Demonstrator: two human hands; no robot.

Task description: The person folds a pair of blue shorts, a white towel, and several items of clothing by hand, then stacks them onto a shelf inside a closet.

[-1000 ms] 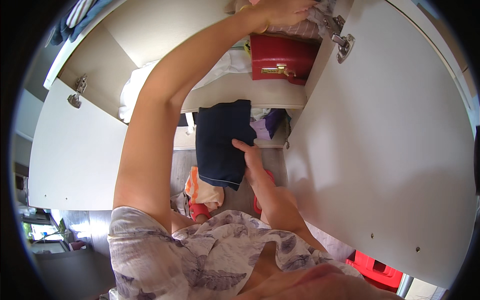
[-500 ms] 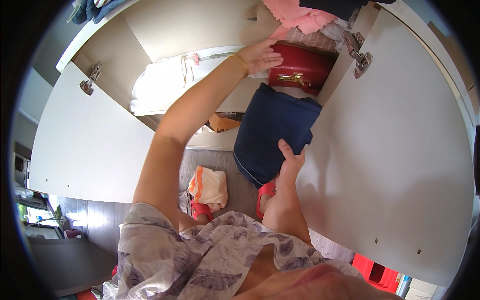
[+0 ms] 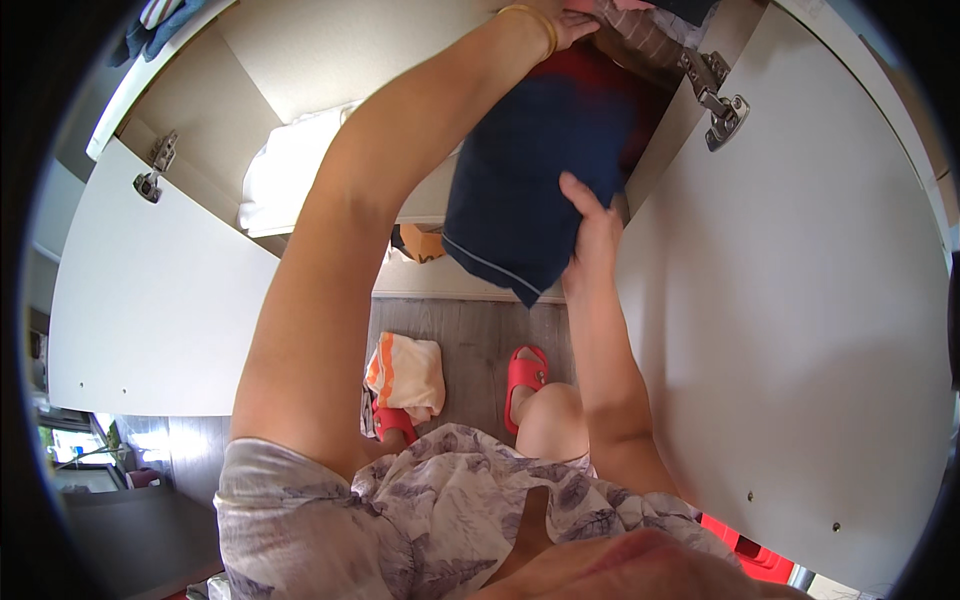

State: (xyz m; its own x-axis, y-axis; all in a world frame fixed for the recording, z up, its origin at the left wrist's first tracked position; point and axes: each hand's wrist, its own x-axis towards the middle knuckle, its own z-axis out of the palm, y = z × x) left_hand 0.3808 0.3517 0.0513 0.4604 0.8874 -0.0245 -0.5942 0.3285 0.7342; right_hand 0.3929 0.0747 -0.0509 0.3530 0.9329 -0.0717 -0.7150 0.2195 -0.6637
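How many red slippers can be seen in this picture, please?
2. One red slip-on slipper is on the person's left side, partly hidden by the folded cream cloth with orange stripe; the other red slipper is on the right side. More may be hidden.

I hold my bare left arm (image 3: 335, 240) stretched up and forward, elbow (image 3: 365, 205) slightly bent, the left hand (image 3: 566, 30) pointing its fingers (image 3: 582, 24) rightward. My bare right forearm (image 3: 608, 345) rises steeply; the right hand (image 3: 597, 235) grips, thumb (image 3: 578, 192) uppermost.
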